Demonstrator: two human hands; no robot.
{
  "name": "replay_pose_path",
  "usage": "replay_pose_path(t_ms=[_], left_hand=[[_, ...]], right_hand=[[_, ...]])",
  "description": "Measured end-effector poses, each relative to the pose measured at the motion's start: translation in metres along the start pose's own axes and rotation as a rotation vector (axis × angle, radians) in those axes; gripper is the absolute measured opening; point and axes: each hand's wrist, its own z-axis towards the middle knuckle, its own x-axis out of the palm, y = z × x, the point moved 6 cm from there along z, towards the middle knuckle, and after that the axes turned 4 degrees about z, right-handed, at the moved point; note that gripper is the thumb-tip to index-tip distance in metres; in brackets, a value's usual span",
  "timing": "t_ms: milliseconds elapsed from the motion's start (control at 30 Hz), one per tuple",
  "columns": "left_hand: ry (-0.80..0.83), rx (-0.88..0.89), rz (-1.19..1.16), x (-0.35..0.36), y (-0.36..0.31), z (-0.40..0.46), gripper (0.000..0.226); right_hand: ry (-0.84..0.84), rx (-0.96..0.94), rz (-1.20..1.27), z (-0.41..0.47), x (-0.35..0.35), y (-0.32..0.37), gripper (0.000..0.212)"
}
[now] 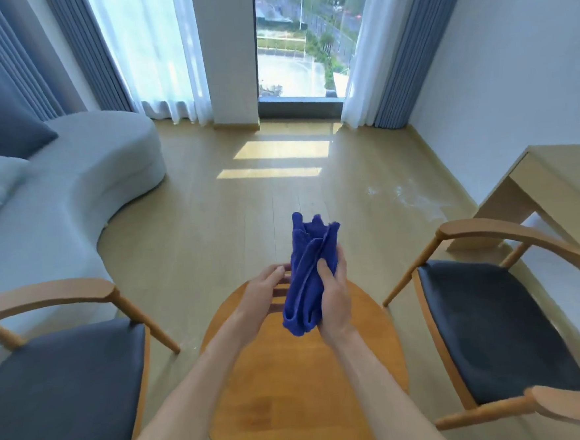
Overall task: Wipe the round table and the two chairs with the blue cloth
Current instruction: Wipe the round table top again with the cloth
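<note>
Holding the blue cloth (307,273) up in front of the body, the person stands over the round table (293,391) with both forearms stretched forward. The cloth is bunched lengthwise into a loose upright bundle, its ragged top pointing to twelve o'clock and its rolled lower end hanging just above the far edge of the tabletop, not touching it as far as I can see. The right hand (333,294) has its fingers and thumb curled round the middle of the bundle and clearly grips it. The left hand (266,290) sits at nine o'clock of the cloth with its fingers nearly straight, the tips against the fabric's side; it looks flat and relaxed, not clutching anything.

The table is a warm wooden disc directly below the arms. One wooden chair with a dark seat (63,383) stands at nine o'clock of the table, and the other chair (495,325) stands at three o'clock, both just beside it with curved wooden backrests.

Beyond the left chair, toward ten o'clock, a pale curved sofa (83,186) carries a dark blue cushion (0,120). At twelve o'clock a tall window (303,40) is framed by white sheers and grey-blue curtains, and sunlight falls in bars on the wood floor (212,208). A light wooden desk (553,180) stands against the wall at two o'clock.
</note>
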Motion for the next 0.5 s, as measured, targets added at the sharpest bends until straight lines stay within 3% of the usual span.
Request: replay_pose_path(t_ms=[133, 300, 433, 500], left_hand=[[-0.039, 0.134, -0.025, 0.015, -0.036, -0.011, 0.018], [-0.049, 0.180, 0.016, 0.049, -0.061, -0.026, 0.038], [-0.154, 0.218, 0.122, 0.050, -0.077, -0.036, 0.023], [-0.117, 0.204, 0.110, 0.043, -0.094, -0.046, 0.032]], right_hand=[[0.045, 0.064, 0.217, -0.006, 0.007, 0.033, 0.035], [0.107, 0.214, 0.492, -0.017, -0.001, 0.063, 0.056], [0.213, 0.230, 0.501, -0.023, -0.030, 0.086, 0.058], [0.277, 0.230, 0.441, -0.022, -0.051, 0.094, 0.054]])
